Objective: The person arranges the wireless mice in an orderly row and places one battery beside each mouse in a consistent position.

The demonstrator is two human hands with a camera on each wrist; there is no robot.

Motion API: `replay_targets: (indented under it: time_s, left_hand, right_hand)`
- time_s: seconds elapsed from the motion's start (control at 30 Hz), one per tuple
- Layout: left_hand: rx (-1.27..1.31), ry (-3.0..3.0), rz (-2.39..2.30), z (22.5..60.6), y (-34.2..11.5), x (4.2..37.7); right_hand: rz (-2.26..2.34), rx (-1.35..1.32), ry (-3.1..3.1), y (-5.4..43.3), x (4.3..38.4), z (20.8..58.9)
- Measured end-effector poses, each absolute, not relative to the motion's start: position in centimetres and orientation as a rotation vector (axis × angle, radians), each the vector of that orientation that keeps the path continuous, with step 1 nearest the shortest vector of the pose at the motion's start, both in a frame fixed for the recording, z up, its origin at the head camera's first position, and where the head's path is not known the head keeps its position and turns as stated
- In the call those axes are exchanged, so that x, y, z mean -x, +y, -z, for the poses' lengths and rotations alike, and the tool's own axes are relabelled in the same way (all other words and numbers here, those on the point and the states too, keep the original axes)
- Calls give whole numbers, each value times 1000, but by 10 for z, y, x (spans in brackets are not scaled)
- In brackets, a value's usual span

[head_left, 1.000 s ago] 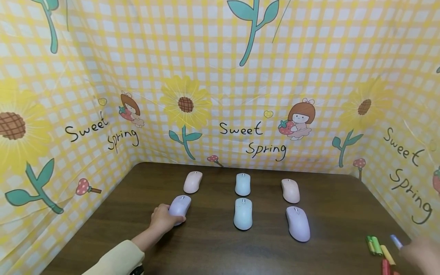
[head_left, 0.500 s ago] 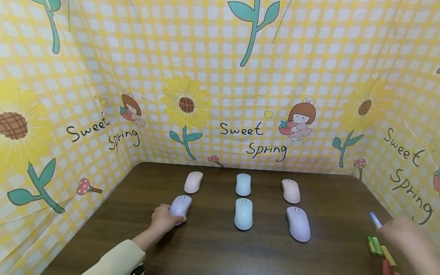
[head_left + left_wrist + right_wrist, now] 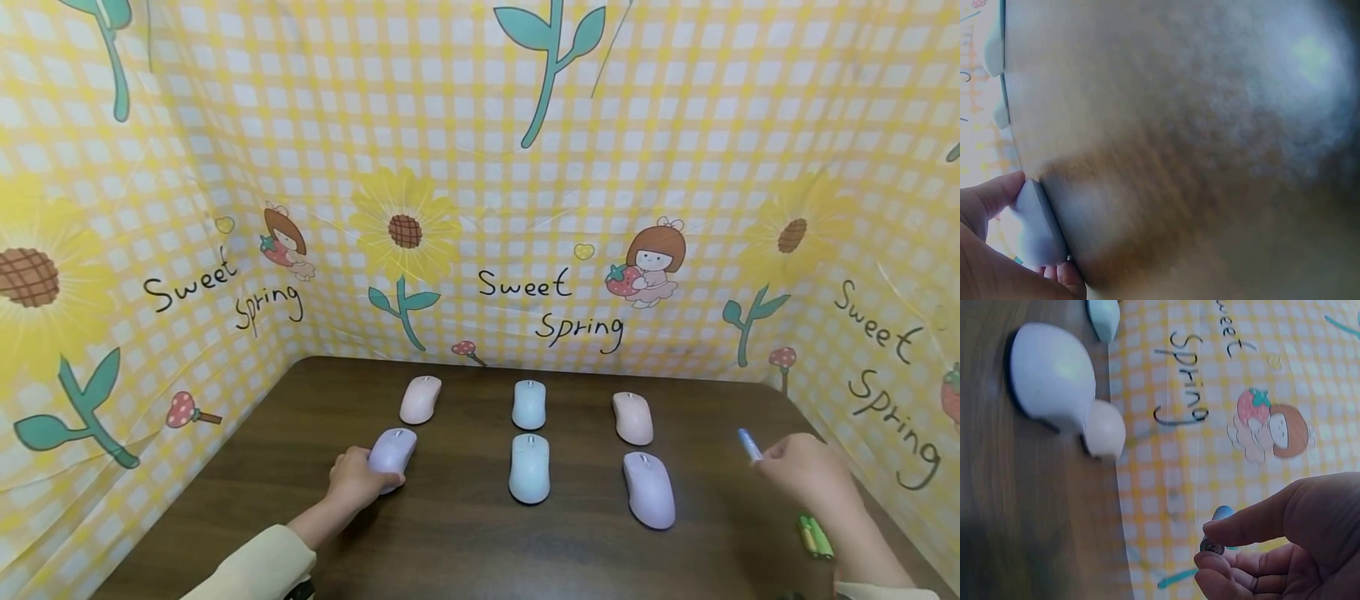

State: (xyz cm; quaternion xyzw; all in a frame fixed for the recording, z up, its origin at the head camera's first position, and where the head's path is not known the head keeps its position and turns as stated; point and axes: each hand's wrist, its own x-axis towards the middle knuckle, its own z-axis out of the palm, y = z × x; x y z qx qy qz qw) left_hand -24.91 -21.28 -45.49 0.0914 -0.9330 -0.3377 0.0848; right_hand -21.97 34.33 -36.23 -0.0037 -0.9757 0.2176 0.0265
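My left hand (image 3: 356, 481) grips the sides of a lilac computer mouse (image 3: 393, 447) on the left of the dark wooden table; the left wrist view shows the thumb along one side of the mouse (image 3: 1038, 231) and fingertips at the other. Over the table's right side, my right hand (image 3: 810, 471) pinches a small blue and white battery (image 3: 748, 444) between thumb and fingers. Its round metal end faces the right wrist camera, with the blue casing of the battery (image 3: 1223, 513) behind it. Nearest to that hand are a pink mouse (image 3: 633, 418) and another lilac mouse (image 3: 649, 490).
Two light blue mice, one behind the other (image 3: 529, 405), lie mid-table. A pink mouse (image 3: 421, 400) sits at the back left. Green batteries (image 3: 816, 537) lie beside my right forearm. A yellow checked cloth (image 3: 480, 208) encloses the table's back and sides.
My right hand has moved left and inward from the right edge, carrying the battery. Its forearm now covers the yellow and red batteries. My left hand has stayed on the lilac mouse.
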Motion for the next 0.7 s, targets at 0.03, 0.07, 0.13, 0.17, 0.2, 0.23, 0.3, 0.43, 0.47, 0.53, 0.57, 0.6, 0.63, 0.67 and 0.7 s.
replay_targets:
  time_s: [0.03,0.07,0.13,0.17,0.2,0.23,0.3,0.43,0.47,0.53,0.57,0.6,0.63,0.67,0.7]
  left_hand:
    - [-272,-2783,1008,455,-213,249]
    - [-271,-2782,1010,455,-213,249]
    - [-260,-2782,1004,454,-212,248]
    - [-251,-2782,998,454,-212,248]
    - [-243,-2782,992,453,-212,248]
    - [-237,-2783,987,453,-212,248]
    - [-221,-2784,971,453,-211,247]
    - [-211,-2788,954,452,-211,248]
    - [-208,-2789,950,452,-211,248]
    - [-208,-2793,946,452,-212,248]
    - [-207,-2795,942,452,-212,248]
    - [-208,-2796,943,452,-212,248]
    - [-207,-2797,944,452,-213,248]
    - [-206,-2797,945,452,-213,248]
    - [-204,-2797,944,453,-213,248]
  right_hand:
    - [-673,9,-3008,339,221,362]
    - [-685,5,-3001,334,222,361]
    - [-684,1,-2972,325,224,362]
    - [-688,1,-2962,320,226,362]
    - [-694,-2,-2953,315,228,362]
    - [-705,-7,-2944,310,230,362]
    - [-722,-17,-2929,300,233,361]
    - [-739,-63,-2909,278,241,361]
    - [-742,-71,-2907,272,242,361]
    - [-745,-83,-2907,259,246,361]
    - [-755,-87,-2916,253,248,361]
    - [-760,-87,-2923,247,250,361]
    - [-760,-93,-2927,240,252,362]
    - [-758,-103,-2931,234,254,361]
    - [-752,-118,-2932,228,256,361]
